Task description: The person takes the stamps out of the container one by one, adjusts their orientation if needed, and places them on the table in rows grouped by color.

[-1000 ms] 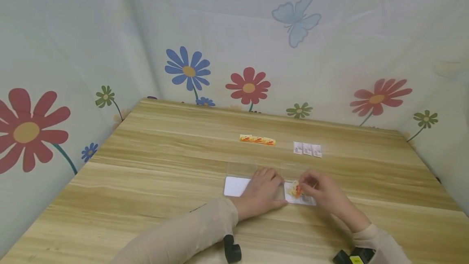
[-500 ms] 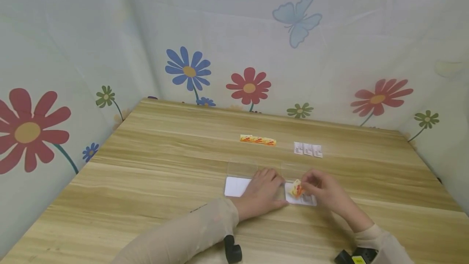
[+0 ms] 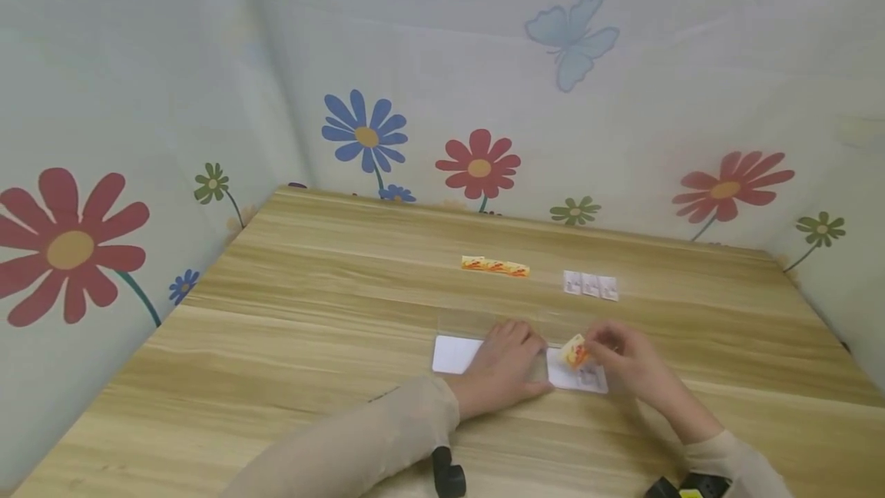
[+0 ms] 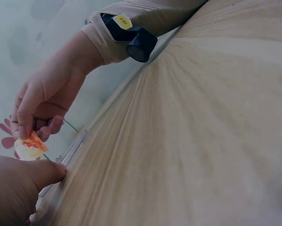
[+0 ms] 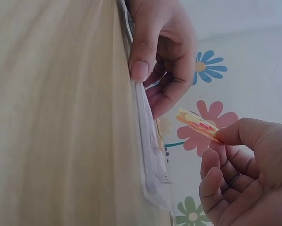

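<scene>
My right hand (image 3: 632, 363) pinches a small yellow and orange sachet (image 3: 574, 352) between thumb and forefinger. It tilts just above a shallow case (image 3: 558, 380) with a white inside and a clear lid folded back. A pale printed packet (image 3: 590, 376) lies in that case, partly under the sachet. My left hand (image 3: 505, 367) holds the case's left side, thumb at the near edge and fingers toward the far edge. In the right wrist view the left thumb (image 5: 141, 70) presses on the rim. A second open case (image 3: 455, 354) is partly hidden behind my left hand.
Farther back on the wooden table (image 3: 311, 267) lies a row of yellow-orange sachets (image 3: 495, 267). To its right are three white packets (image 3: 591, 285) side by side. A flower-printed curtain (image 3: 429, 44) stands behind the table.
The head view has turned slightly, so everything sits a little farther right in it. The sachet has shifted slightly in my right hand's pinch over the case. My left hand stays in place.
</scene>
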The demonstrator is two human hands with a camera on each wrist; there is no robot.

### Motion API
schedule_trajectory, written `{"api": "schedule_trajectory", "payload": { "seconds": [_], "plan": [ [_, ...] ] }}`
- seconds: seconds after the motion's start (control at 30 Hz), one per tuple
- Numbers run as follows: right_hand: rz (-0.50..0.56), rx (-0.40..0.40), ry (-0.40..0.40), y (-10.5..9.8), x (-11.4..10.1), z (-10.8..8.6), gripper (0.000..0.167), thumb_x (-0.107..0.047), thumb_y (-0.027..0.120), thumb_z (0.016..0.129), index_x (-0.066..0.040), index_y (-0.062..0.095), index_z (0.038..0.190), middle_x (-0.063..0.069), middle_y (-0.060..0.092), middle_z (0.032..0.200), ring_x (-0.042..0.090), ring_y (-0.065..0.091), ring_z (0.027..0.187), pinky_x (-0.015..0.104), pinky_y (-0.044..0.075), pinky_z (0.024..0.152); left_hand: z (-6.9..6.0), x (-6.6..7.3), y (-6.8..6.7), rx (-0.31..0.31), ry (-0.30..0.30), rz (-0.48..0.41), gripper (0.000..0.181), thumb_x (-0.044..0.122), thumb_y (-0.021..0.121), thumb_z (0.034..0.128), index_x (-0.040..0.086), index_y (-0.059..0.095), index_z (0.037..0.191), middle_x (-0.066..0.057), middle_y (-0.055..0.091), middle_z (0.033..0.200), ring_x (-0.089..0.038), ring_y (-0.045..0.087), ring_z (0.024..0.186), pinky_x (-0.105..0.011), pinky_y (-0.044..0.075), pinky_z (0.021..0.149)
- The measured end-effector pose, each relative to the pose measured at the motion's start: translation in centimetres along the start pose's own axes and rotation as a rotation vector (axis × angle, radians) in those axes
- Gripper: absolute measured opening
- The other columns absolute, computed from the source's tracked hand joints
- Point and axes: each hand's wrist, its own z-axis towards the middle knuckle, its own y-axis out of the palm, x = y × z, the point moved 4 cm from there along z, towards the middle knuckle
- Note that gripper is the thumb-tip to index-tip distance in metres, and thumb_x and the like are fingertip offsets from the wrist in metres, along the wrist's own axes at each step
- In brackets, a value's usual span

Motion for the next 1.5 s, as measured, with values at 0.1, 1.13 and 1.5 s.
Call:
{"api": "schedule_trajectory", "payload": {
  "seconds": [0.1,1.13,1.5],
  "plan": [
    [0.006,0.007,-0.007,-0.6,0.0,-0.2,0.011,-0.011,0.059,0.094,-0.001,0.062,0.096,0.010,0.065,0.091,0.003,0.055,0.072,0.022,0.048,0.059,0.0,0.1,0.1,-0.005,0.001,-0.005,0.051,0.055,0.067,0.0821,0.018,0.063,0.117,0.003,0.058,0.116,-0.014,0.052,0.113,-0.033,0.040,0.104],
    [-0.007,0.038,0.027,-3.4,-2.1,2.5,0.021,-0.021,0.055,0.097,-0.001,0.059,0.101,0.017,0.061,0.092,0.017,0.054,0.070,0.028,0.050,0.056,0.0,-0.1,-0.2,-0.002,0.003,-0.012,0.051,0.053,0.068,0.0823,0.016,0.063,0.117,0.001,0.058,0.116,-0.016,0.052,0.114,-0.034,0.040,0.105],
    [0.000,0.029,0.055,-3.4,-2.6,3.8,0.027,-0.026,0.054,0.098,0.000,0.059,0.106,0.016,0.062,0.095,0.010,0.054,0.072,0.027,0.051,0.062,0.0,0.0,-0.2,0.001,0.007,-0.014,0.050,0.053,0.068,0.0823,0.016,0.063,0.116,0.001,0.058,0.116,-0.017,0.052,0.114,-0.034,0.040,0.105]
  ]
}}
